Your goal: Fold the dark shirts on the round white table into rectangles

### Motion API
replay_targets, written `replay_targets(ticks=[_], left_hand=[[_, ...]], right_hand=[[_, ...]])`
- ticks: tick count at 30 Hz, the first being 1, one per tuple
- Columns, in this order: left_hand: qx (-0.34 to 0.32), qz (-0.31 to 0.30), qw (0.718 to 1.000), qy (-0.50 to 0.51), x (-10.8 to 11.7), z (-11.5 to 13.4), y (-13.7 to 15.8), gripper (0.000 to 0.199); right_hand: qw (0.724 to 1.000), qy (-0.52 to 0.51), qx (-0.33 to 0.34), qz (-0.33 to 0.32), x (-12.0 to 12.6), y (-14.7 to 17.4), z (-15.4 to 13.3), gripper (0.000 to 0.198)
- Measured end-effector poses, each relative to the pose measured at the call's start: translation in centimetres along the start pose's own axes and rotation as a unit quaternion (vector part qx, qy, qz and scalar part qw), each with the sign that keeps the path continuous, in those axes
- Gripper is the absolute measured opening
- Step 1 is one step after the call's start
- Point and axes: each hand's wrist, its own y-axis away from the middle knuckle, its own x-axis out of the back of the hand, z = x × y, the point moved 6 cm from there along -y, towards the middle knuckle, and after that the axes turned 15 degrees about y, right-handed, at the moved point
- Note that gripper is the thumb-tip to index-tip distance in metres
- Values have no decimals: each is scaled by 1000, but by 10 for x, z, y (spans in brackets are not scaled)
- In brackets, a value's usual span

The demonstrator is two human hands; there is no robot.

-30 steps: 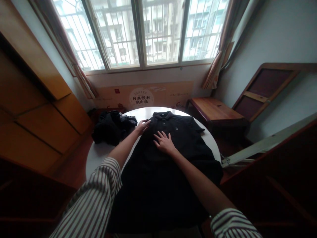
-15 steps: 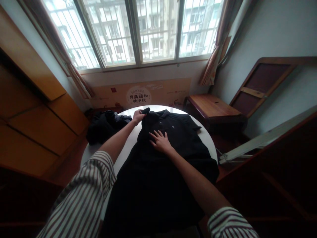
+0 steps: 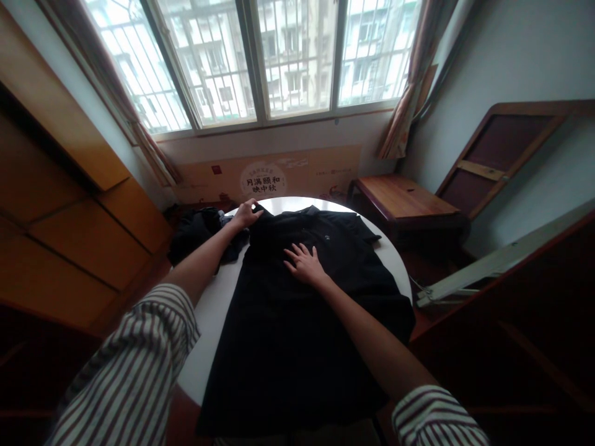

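Observation:
A black polo shirt (image 3: pixel 297 334) lies spread over a round white table (image 3: pixel 211 328), its collar toward the window and its hem hanging over the near edge. At the far left of the shirt, my left hand (image 3: pixel 247 214) pinches the sleeve or shoulder cloth and holds it out to the left. My right hand (image 3: pixel 304 263) rests on the shirt's chest with its fingers spread flat. A small light logo shows on the chest, to the right of that hand.
A heap of dark clothes (image 3: pixel 199 232) sits on the table's left side. Beyond the table stand a low wooden stool-like table (image 3: pixel 406 197) and a printed banner (image 3: pixel 307 170) under the window. Orange cabinets (image 3: pixel 83 241) line the left.
My left hand has moved left and nearer, drawing the shirt's left side out with it over the table. My right hand has stayed on the chest.

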Motion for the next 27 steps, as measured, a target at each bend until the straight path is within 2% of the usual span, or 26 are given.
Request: replay_targets(ticks=[2,4,6,7,9,12,15,18,23,27], left_hand=[[-18,-4,995,-94,9,9,-7,29],[11,31,984,-177,22,12,-15,27],[39,52,973,-223,26,14,-20,26],[37,43,973,-226,23,15,-21,27],[8,2,980,-200,6,20,-22,30],[-19,-73,986,-149,-35,23,-22,29],[3,-102,988,-120,-75,17,-26,28],[44,-101,989,-97,-107,4,-31,37],[99,-92,988,-81,-139,-17,-36,59],[53,-110,990,-70,-149,-6,-37,43]], right_hand=[[1000,-2,1,1,0,0,0,59],[1000,-5,2,0,0,0,0,58],[1000,-7,4,-3,0,0,0,58],[1000,-6,4,-5,1,0,0,57],[1000,-6,4,-10,0,0,0,57],[1000,-4,3,-12,0,0,0,56],[1000,-5,4,0,0,0,-1,57],[1000,-7,9,4,0,1,-1,57],[1000,-12,10,7,1,1,0,56],[999,-26,15,22,-1,0,-1,55]])
